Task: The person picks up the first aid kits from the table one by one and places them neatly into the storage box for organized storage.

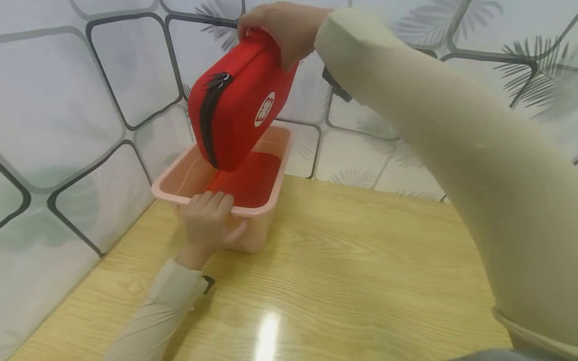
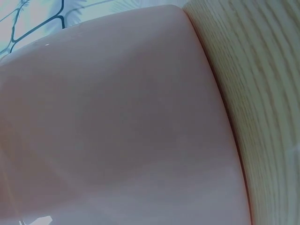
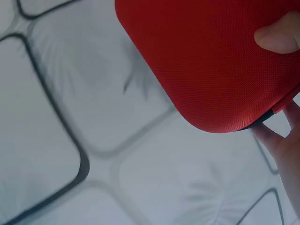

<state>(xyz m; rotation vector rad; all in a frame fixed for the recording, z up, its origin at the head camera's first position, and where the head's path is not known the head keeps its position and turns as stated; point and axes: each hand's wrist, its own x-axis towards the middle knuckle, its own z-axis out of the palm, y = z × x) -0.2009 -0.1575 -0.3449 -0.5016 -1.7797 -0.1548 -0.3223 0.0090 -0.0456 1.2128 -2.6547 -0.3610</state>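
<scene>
My right hand (image 1: 284,30) grips the far upper end of a red zippered case (image 1: 246,100) with a white oval emblem. The case is tilted above a pink plastic bin (image 1: 259,235), its zipped lower end over the opening. In the right wrist view the thumb (image 3: 281,35) presses on the case's red fabric (image 3: 201,70), with fingers around its far side. My left hand (image 1: 208,223) holds the bin's near rim, fingers curled over it. Inside the bin lies another red item (image 1: 255,183), partly hidden by the case. The left wrist view is mostly filled by the bin's wall (image 2: 122,112).
The bin stands on a wood-grain table (image 1: 361,260), in the corner near the patterned walls (image 1: 58,95). My right sleeve (image 1: 433,135) crosses the right side of the head view.
</scene>
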